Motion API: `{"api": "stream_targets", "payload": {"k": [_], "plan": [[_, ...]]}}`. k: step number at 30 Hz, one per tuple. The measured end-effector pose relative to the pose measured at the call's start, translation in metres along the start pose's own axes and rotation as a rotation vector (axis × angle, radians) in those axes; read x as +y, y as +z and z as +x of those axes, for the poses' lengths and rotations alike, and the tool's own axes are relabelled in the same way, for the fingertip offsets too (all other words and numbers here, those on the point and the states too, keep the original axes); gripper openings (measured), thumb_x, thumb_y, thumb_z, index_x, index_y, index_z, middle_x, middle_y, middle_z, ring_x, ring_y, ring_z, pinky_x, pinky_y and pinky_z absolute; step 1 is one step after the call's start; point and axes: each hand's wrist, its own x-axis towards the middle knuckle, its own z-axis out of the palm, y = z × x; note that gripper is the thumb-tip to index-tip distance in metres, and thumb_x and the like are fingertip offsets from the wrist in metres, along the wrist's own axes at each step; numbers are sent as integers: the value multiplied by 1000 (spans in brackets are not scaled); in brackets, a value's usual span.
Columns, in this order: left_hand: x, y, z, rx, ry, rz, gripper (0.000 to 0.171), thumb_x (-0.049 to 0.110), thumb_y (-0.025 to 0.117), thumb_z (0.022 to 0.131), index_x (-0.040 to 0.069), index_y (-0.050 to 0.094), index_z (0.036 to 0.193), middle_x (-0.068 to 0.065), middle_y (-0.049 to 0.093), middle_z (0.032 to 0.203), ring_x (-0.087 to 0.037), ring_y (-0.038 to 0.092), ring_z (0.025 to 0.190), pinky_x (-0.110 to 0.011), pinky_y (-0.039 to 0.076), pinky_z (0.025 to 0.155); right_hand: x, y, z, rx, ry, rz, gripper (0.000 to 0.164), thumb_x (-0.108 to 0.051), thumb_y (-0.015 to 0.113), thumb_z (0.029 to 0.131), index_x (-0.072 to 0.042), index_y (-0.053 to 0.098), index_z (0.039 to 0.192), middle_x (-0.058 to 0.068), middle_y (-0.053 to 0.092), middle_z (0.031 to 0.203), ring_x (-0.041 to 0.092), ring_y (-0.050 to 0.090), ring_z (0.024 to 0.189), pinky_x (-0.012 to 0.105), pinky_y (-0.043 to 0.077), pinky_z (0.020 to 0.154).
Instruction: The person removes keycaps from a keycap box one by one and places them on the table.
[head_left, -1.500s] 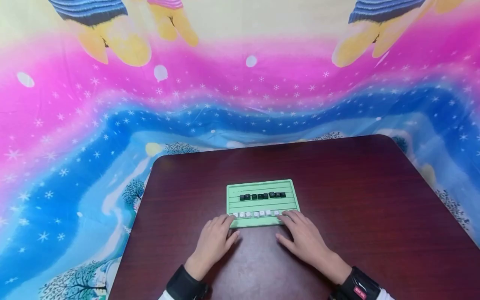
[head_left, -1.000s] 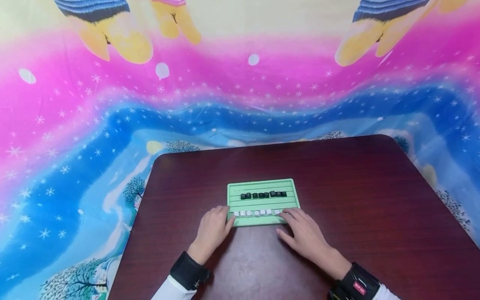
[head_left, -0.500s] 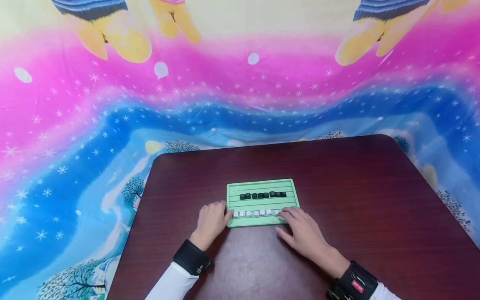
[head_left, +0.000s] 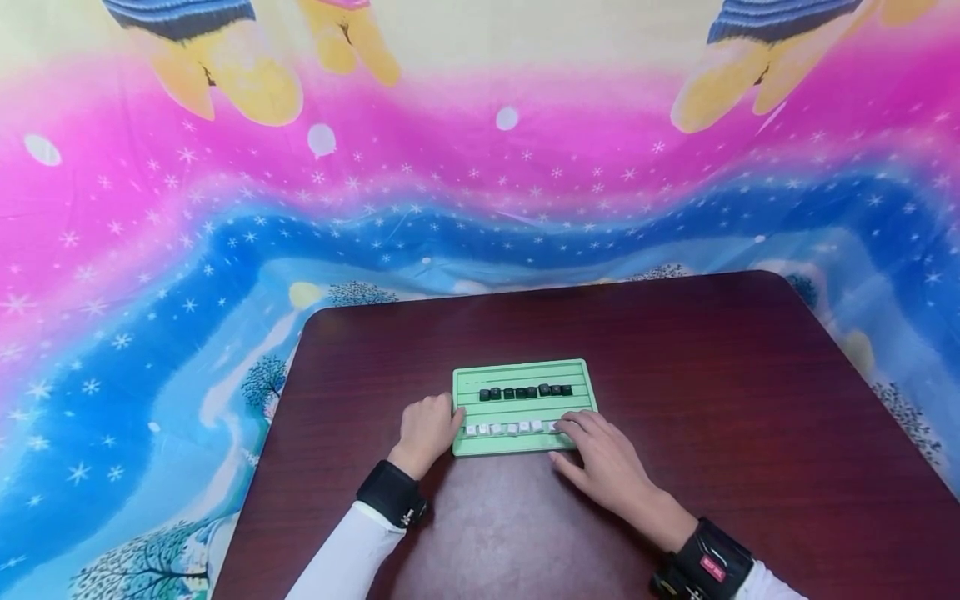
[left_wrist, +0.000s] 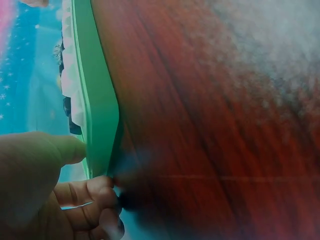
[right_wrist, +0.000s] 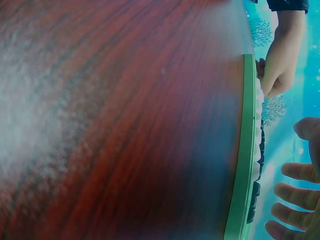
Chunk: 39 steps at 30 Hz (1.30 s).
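Observation:
On the table lies a flat green board [head_left: 495,447] with raised lines across it. One row of small black keycap-like blocks [head_left: 521,392] runs along its upper half, and a row of white ones [head_left: 513,429] along its lower half. My left hand [head_left: 427,425] grips the board's left edge; in the left wrist view the thumb [left_wrist: 72,150] lies on top and the fingers curl at the underside. My right hand [head_left: 609,462] is spread loosely over the lower right corner, fingertips by the last white block. Its relaxed fingers [right_wrist: 295,195] show apart in the right wrist view.
The dark red-brown table [head_left: 712,375] has rounded far corners. Behind it and along its left hangs a colourful printed cloth [head_left: 480,192] in pink and blue. Black bands [head_left: 390,493] circle both wrists.
My left hand has moved from the lower left corner up along the board's left edge, its fingers curling round it. The right hand has stayed nearly still.

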Motion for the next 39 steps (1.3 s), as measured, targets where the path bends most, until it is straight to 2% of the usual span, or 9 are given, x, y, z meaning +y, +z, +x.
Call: {"api": "stream_targets", "payload": {"k": [5,11,21,27,39], "plan": [[0,2,3,-32,-19,-30,39,33,60,98,15,50,64,-5,55,57,-24,57,52,-38,41,47,0,1,0,-5,9,-4,42,-40,77,86,-13,70,117,4,68,120,25,62,118,45,51,99],[-1,2,4,-82,-44,-61,45,30,56,99,17,43,58,0,44,53,-20,49,48,-35,36,46,-1,0,2,-6,8,0,41,-41,75,87,-13,71,117,5,68,122,26,62,118,46,51,99],[-4,-1,3,-129,-77,-124,45,26,54,96,17,35,56,3,30,52,-17,37,46,-32,29,46,3,-4,7,17,4,16,42,-40,75,87,-12,70,118,5,69,121,25,63,116,45,52,97],[-4,-2,5,-171,-99,-143,42,28,55,95,16,36,60,3,31,56,-18,38,49,-32,29,49,6,-5,10,35,4,37,39,-37,75,88,-11,71,116,6,69,119,26,64,115,45,53,95],[-6,3,9,-181,-128,-180,39,28,56,92,16,36,61,4,29,57,-17,33,50,-32,27,49,16,-1,17,42,34,44,40,-38,75,88,-10,71,116,7,70,118,27,63,116,45,53,97]]}}
